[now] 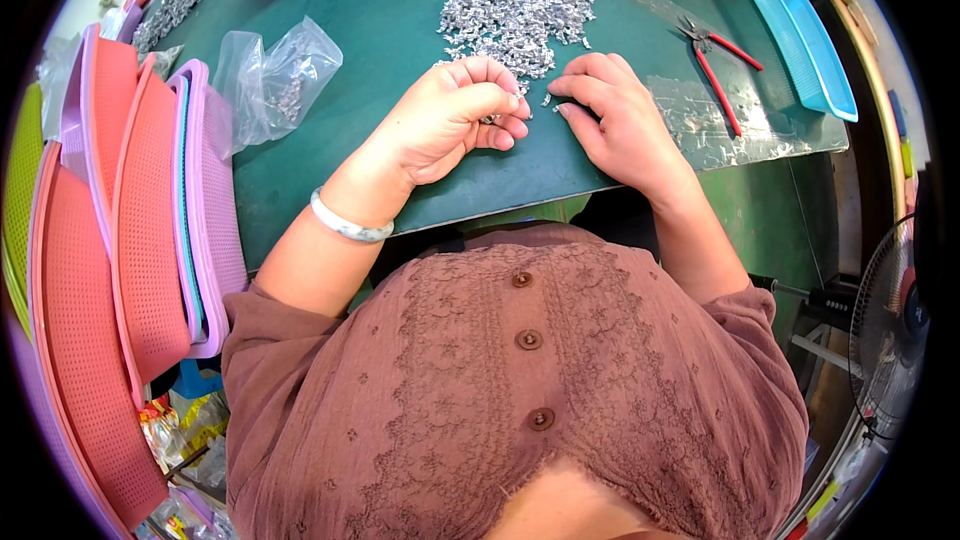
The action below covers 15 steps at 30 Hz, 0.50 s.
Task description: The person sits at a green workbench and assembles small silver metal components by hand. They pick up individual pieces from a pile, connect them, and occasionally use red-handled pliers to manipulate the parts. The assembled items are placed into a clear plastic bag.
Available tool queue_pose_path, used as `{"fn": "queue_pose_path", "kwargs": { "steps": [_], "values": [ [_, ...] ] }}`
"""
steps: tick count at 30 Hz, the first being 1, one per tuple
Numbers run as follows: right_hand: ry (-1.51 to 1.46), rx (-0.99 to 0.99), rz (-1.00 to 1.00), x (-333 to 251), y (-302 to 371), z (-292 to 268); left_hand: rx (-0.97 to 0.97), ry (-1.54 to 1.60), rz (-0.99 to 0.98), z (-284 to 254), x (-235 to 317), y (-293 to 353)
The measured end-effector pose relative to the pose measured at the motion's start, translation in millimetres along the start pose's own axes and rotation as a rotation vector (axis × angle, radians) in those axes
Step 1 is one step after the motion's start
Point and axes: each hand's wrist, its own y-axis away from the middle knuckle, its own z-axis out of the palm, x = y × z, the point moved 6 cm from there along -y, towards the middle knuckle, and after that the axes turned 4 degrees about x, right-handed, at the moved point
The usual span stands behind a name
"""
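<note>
A heap of small silver metal parts [525, 5] lies on the green tabletop [390, 0], with loose pieces spread toward me. My left hand [465, 115] is at the near edge of the heap, its thumb pressed against the curled forefinger. Bits of silver metal show among its bent fingers; their exact number is hidden. A pale bangle [348, 224] circles that wrist. Just to the right, my right hand [615, 115] rests low over the table, thumb and forefinger a little apart. A few single silver pieces lie by those fingertips.
Red-handled pliers [712, 55] lie at the right, near a blue tray [805, 40]. A clear plastic bag [280, 75] holding some parts is at the left. Stacked pink and purple baskets [150, 230] crowd the left side. A fan [885, 330] stands at the right rim.
</note>
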Motion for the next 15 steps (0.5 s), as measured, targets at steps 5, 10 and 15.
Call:
{"fn": "queue_pose_path", "kwargs": {
  "steps": [5,10,15],
  "values": [
    [0.031,-0.001,-0.005,2.2,-3.5,3.6,-0.073,0.095,-0.003,-0.9,0.8,-1.1],
    [0.038,-0.049,-0.024,2.3,-8.6,6.2,-0.044,0.063,-0.010,-0.4,1.2,-0.8],
    [0.002,-0.064,-0.049,3.1,-11.3,8.1,-0.022,0.020,-0.031,-0.6,-0.6,-1.0]
  ]
}}
